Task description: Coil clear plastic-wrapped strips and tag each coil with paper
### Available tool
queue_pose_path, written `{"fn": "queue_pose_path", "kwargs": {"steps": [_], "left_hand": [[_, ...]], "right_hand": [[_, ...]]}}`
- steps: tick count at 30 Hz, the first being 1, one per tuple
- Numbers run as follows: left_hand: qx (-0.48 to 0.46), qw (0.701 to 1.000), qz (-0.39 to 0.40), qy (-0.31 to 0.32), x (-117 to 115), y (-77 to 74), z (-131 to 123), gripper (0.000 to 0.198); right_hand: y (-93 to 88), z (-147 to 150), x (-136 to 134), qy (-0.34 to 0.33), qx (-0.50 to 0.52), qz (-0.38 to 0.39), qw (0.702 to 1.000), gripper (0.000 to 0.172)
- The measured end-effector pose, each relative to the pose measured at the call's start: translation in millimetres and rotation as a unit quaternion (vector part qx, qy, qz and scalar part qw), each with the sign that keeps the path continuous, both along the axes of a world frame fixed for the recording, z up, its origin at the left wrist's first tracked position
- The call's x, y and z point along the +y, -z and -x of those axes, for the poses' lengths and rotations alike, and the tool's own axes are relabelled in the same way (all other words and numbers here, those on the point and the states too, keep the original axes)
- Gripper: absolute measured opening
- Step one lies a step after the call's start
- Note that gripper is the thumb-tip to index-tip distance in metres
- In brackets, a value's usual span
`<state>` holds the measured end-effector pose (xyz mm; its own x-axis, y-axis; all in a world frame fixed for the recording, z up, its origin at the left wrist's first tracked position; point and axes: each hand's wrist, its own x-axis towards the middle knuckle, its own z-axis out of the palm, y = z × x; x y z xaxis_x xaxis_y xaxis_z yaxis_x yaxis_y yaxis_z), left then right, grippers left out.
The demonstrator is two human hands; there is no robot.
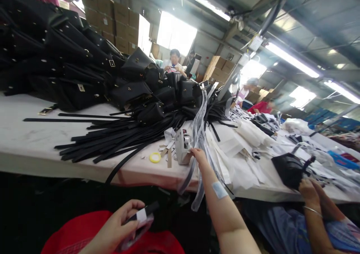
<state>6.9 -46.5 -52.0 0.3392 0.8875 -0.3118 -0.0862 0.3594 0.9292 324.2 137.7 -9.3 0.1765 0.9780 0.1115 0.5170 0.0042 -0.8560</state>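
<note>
My left hand (123,224) is closed around a folded black strap (152,208) with a white band wrapped round it. Part of a clear plastic piece hangs below the strap. My right hand (199,156) reaches forward to the table's front, its fingers pinched at the edge of a small white box-shaped device (180,149) that looks like a tape dispenser. What sits between those fingertips is too small to make out. Long translucent strips (199,122) hang over the table edge beside this hand. A yellow tape ring (155,157) lies to the left of the device.
Black straps (112,137) spread across the white table (17,137), one drooping over its edge. Behind them black bags (75,59) are piled high. White sheets (253,137) cover the right side. A co-worker's hand (309,192) holds a black bag (289,167) there.
</note>
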Motion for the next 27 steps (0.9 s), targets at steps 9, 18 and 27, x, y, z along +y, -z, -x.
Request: {"fn": "queue_pose_path", "kwargs": {"steps": [9, 18, 27], "left_hand": [[0.016, 1.0, 0.01, 0.017, -2.4, -4.3, -2.9, 0.052], [0.009, 1.0, -0.018, 0.019, 1.7, -18.5, -13.3, 0.047], [0.079, 0.99, -0.11, -0.048, 8.1, -46.9, -24.9, 0.041]], "right_hand": [[4.4, -2.0, -16.4, 0.089, 0.164, -0.041, 0.982, 0.042], [35.8, 8.0, -48.9, 0.122, 0.228, 0.043, 0.965, 0.031], [4.6, 57.5, -113.4, -0.013, 0.252, 0.064, 0.965, 0.026]]}}
